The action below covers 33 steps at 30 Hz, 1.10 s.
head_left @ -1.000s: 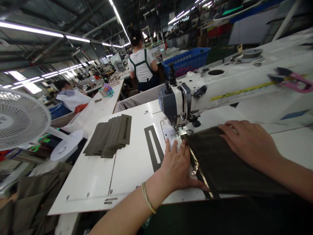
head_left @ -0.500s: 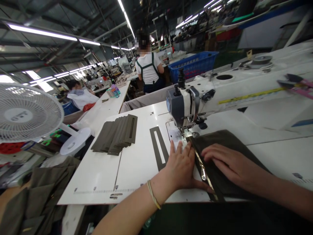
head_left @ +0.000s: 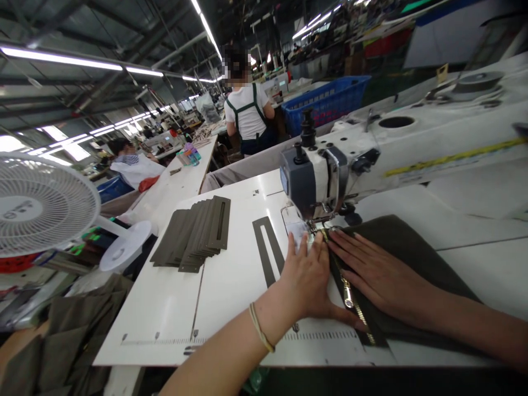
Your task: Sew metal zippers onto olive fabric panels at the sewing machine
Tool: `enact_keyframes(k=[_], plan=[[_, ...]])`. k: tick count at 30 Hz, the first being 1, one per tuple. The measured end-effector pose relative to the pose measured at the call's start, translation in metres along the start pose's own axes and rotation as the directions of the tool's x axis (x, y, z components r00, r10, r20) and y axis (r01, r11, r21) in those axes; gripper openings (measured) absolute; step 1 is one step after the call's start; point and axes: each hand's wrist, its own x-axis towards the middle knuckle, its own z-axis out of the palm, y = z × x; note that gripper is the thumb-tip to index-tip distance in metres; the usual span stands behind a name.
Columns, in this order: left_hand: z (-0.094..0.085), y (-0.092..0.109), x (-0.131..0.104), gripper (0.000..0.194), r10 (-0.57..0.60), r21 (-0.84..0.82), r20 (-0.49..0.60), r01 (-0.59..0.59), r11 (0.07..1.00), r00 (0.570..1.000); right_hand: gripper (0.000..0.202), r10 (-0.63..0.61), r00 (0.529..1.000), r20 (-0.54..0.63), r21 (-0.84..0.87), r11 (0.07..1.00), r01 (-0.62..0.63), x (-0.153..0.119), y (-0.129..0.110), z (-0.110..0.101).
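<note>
A dark olive fabric piece point(head_left: 412, 258) lies on the white table, its front end by the presser foot of the sewing machine point(head_left: 313, 179). Along its left edge runs a gold-toothed zipper point(head_left: 359, 314) with a metal pull. My left hand point(head_left: 307, 280) is spread, fingertips just before the presser foot and thumb reaching across the zipper's lower part. Flat on the fabric, right beside the zipper, rests my right hand point(head_left: 375, 269) with fingers stretched toward the needle area. Left of my left hand lies a slotted olive strip point(head_left: 260, 236), partly covered by that hand.
A fanned stack of olive pieces point(head_left: 192, 231) sits on the table's left. Beyond the left edge stand a white fan point(head_left: 45, 206) and a heap of olive fabric point(head_left: 78, 324). A blue basket point(head_left: 325, 102) and a co-worker point(head_left: 249, 113) are behind the machine.
My right hand has moved forward and flattened on the fabric near the presser foot. My left hand stays nearly in place. The view has shifted slightly.
</note>
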Motion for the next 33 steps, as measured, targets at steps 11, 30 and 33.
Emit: enact_keyframes(k=[11,30,33], plan=[[0.01,0.001,0.0,0.122,0.0,-0.037,-0.036,-0.001,0.999,0.999,0.081,0.032,0.973,0.23,0.176,0.982,-0.074,-0.005,0.0,-0.005],[0.104,-0.031,-0.14,0.059,0.066,0.139,-0.408,-0.01,0.99,0.91,0.043,0.049,0.995,-0.086,0.125,0.991,-0.037,-0.005,0.015,0.019],[0.108,-0.038,-0.132,0.06,0.044,0.099,-0.442,0.0,0.995,0.896,0.046,0.115,0.987,-0.114,0.168,0.981,-0.095,-0.009,0.015,0.023]])
